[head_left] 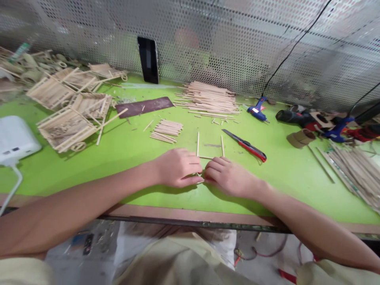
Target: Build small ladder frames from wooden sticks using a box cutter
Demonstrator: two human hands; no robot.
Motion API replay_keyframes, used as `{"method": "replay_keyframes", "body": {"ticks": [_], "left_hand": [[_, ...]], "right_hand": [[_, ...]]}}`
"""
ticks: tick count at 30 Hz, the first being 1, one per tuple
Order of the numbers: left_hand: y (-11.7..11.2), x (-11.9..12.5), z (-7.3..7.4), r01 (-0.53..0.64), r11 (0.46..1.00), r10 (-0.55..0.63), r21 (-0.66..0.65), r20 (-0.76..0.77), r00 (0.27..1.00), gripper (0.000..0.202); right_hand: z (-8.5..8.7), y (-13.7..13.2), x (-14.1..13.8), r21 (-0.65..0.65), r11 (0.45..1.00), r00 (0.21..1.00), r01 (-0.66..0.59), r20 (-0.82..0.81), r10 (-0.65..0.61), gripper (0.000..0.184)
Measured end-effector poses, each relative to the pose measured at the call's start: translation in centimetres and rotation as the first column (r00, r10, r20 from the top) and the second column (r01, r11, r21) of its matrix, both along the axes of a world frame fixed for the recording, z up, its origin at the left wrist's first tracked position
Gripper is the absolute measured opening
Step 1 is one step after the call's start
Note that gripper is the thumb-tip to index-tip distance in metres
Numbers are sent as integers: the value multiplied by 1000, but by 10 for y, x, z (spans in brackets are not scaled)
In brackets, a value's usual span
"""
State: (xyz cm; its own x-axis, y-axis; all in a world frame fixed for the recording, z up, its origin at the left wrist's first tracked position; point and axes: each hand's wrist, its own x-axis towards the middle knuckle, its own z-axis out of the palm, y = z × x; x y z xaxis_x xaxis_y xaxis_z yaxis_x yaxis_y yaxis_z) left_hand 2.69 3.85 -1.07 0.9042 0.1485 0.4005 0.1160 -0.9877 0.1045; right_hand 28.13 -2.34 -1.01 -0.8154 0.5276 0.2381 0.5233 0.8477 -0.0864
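Note:
On the green table, thin wooden sticks form a small open frame, with a left stick point(198, 144), a right stick point(223, 146) and a crosspiece point(206, 157). My left hand point(181, 168) is closed at the frame's near left, thumb and fingers pinched around a short wooden stick point(200, 182). Close beside it, my right hand point(230, 177) has its fingers curled down onto the same stick's other side. The fingers hide most of that stick and the frame's near part. A red and black utility knife point(252, 151) lies right of the frame, and a small pile of short sticks point(167, 131) lies left of it.
Long sticks point(209, 99) lie stacked at the back beside a blue glue gun point(257, 109). Several small wooden carts point(65, 126) crowd the left. A phone point(148, 60) leans on the perforated metal panel point(225, 43). Flat strips point(356, 170) lie at right; a white charger point(18, 139) at left.

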Motion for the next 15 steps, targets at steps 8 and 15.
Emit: {"method": "replay_keyframes", "body": {"ticks": [8, 15], "left_hand": [[0, 3, -2, -66, 998, 66, 16, -28, 997, 38], [66, -46, 48, -473, 875, 441, -107, -230, 868, 36]], "right_hand": [[0, 2, 2, 97, 991, 988, 88, -136, -74, 24], [6, 13, 28, 134, 967, 941, 218, -291, -172, 34]]}}
